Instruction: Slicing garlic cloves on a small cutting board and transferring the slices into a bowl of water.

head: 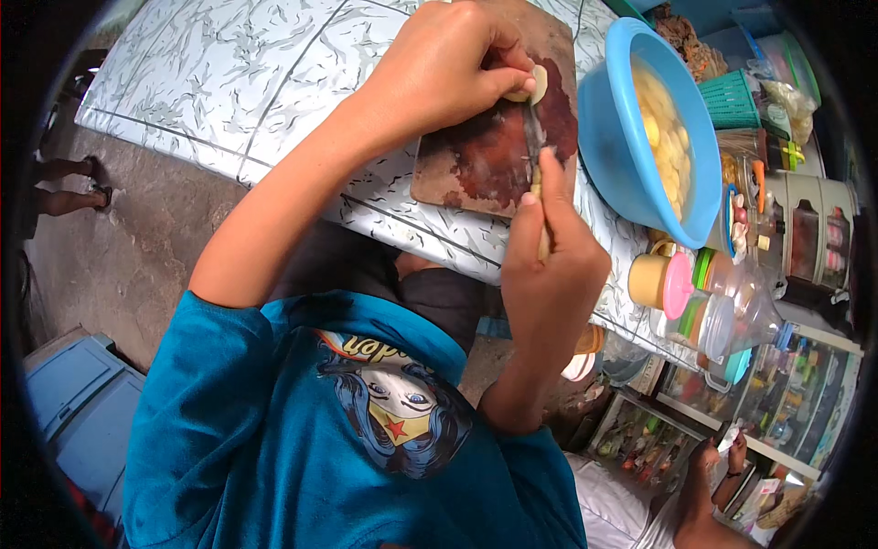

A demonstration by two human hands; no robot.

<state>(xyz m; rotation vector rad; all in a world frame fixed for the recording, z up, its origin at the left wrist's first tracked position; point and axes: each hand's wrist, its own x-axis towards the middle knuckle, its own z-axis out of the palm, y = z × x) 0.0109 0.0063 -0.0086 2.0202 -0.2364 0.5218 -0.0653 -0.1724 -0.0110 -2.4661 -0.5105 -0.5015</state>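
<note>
My left hand (446, 68) pinches a pale, peeled piece of potato or a similar vegetable (540, 84) over a worn wooden cutting board (442, 180). Its curled fingers hide part of that piece. In my right hand (559, 278) is a small knife (531, 134) with a yellowish handle, the index finger extended along it. The blade tip meets the lower edge of the pale piece. Dark wet stains cover much of the board. To the board's right stands a light blue plastic basin (607, 130) holding peeled pale pieces (662, 134) in liquid.
A marble-patterned cover lies on the table (206, 82). Right of the basin are a pink-lidded container (651, 283), clear plastic jars (710, 322) and a green basket (730, 99). Another person's hands (720, 453) appear lower right; someone's legs (65, 185) show far left.
</note>
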